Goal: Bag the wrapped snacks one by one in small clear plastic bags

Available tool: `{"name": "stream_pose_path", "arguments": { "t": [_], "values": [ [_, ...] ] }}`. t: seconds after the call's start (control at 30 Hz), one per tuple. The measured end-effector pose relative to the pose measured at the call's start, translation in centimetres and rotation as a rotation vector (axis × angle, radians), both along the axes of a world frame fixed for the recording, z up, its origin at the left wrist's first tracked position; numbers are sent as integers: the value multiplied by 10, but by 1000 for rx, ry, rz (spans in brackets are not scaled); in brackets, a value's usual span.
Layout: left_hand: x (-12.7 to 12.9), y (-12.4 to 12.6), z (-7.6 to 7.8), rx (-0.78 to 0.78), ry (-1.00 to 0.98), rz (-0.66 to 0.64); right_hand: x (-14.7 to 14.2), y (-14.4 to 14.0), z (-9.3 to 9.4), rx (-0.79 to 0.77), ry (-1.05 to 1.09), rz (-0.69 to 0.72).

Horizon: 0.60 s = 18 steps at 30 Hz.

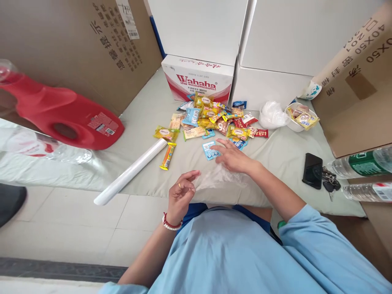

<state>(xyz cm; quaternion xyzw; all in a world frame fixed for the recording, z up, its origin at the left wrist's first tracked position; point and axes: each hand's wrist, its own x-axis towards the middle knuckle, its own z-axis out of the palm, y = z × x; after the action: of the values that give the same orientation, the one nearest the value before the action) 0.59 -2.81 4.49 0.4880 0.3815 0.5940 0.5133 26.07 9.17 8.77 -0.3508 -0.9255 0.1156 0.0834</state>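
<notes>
Hands working a clear bag [219,178] beside the snack pile [214,120]

Left hand [181,194] pinches the bag's edge, holding it taut; right hand [234,157] lies flat and spread on it, fingertips by a blue packet [210,151]

A pale green mat [143,118] carries everything. On it lie snack packets [211,120], a plastic roll [131,171], a red jug [61,112] and a phone [312,170].
</notes>
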Motion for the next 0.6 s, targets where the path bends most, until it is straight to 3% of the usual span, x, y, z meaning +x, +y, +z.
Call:
{"name": "stream_pose_path", "arguments": {
  "t": [0.07,0.17,0.27,0.37,0.5,0.53,0.6],
  "values": [
    [-3,6,6,47,-75,-12,-2,11,9,38,-18,-17],
    [-8,13,16,81,-137,12,8,7,34,225,141,-114],
    [-11,15,23,165,116,101,27,-26,43,390,314,-316],
    [-12,10,22,227,571,2,46,-79,14,385,323,-522],
    [-10,1,7,225,873,-375,61,-149,-48,222,254,-593],
    [-8,0,3,201,911,-403,62,-163,-58,180,242,-604],
    [0,2,-4,121,1003,-325,63,-184,-67,97,234,-613]
  ]
}}
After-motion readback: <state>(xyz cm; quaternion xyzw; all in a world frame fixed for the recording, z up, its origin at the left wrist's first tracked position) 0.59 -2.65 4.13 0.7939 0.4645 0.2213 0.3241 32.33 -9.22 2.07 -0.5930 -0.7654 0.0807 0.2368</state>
